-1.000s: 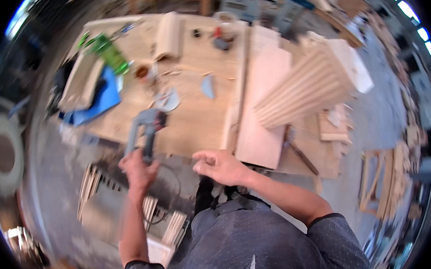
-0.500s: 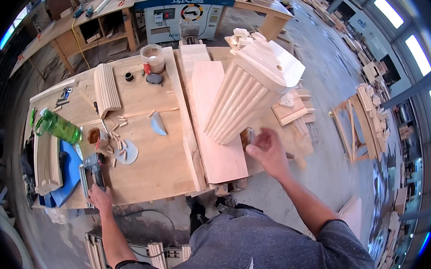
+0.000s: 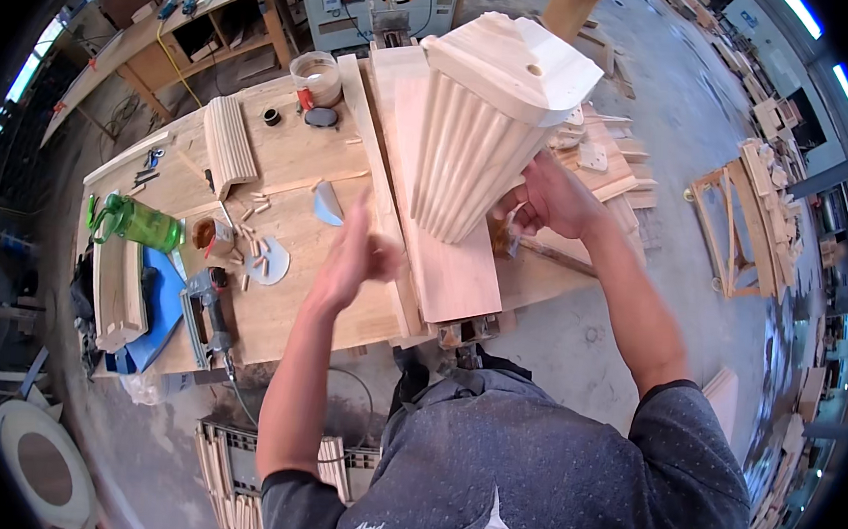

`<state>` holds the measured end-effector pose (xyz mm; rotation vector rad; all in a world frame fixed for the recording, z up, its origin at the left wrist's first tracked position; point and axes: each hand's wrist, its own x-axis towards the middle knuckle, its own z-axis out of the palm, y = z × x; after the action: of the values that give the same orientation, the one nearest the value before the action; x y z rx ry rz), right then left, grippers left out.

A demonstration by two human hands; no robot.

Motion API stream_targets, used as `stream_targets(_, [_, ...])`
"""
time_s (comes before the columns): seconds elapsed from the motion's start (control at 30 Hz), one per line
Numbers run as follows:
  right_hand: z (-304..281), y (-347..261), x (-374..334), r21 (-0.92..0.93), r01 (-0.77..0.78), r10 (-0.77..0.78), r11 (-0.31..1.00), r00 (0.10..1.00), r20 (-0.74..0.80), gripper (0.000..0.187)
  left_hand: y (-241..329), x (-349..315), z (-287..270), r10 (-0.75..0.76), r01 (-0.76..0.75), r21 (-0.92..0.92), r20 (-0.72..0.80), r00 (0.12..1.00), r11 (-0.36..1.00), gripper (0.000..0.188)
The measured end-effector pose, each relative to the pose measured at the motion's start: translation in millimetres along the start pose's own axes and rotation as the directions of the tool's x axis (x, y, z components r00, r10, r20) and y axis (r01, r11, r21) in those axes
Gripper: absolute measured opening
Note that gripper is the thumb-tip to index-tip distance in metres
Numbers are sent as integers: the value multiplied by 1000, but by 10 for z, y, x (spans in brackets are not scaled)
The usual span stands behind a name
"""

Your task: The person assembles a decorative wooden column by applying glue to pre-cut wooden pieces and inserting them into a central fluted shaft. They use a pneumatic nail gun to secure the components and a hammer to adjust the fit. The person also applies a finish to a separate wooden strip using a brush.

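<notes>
A pale wooden block with fluted sides and a flat moulded top (image 3: 477,140) stands tilted in view on the long board (image 3: 461,292). My right hand (image 3: 558,203) is at its right side, fingers curled together; a small pale bit shows at the fingertips, too small to name. Just below that hand, a glass jar with brown contents (image 3: 504,239) is partly hidden. My left hand (image 3: 358,252) is in the air left of the board, smeared by motion, fingers apart and nothing seen in it. A nail gun with a hose (image 3: 206,313) lies at the table's near left.
On the workbench (image 3: 314,296) lie wooden dowels (image 3: 247,237), a brown-stained cup (image 3: 212,237), a green bottle (image 3: 137,222), a fluted curved piece (image 3: 230,145) and a clear tub (image 3: 316,78). Wooden offcuts (image 3: 609,155) lie behind my right hand. A wooden trolley (image 3: 741,228) stands right.
My left hand has let go of the nail gun and moved right, toward the fluted block. My right hand has moved farther away from me, up against the block's right side.
</notes>
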<state>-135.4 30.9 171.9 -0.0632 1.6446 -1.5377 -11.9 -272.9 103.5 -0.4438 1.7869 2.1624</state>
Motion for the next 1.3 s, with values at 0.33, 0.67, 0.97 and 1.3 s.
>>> stream_targets(0.33, [238,-57,-206,-204,284,-284,937,958,29,40,557,-21,549,70,-11,-315,176,982,949,76])
stream_targets(0.67, [176,119,-107,-437,721,-781,537,621,65,18,580,174,680,450,-396,288,-150,880,872,48])
stream_targets(0.97, [-211,158,145,-442,863,-932,245,335,138,15,389,446,875,776,-556,573,-257,576,602,22])
stream_targets(1.3, [-2505,1195,453,-645,-21,-446,764,705,-551,51,74,396,978,419,-241,361,-578,700,901,35])
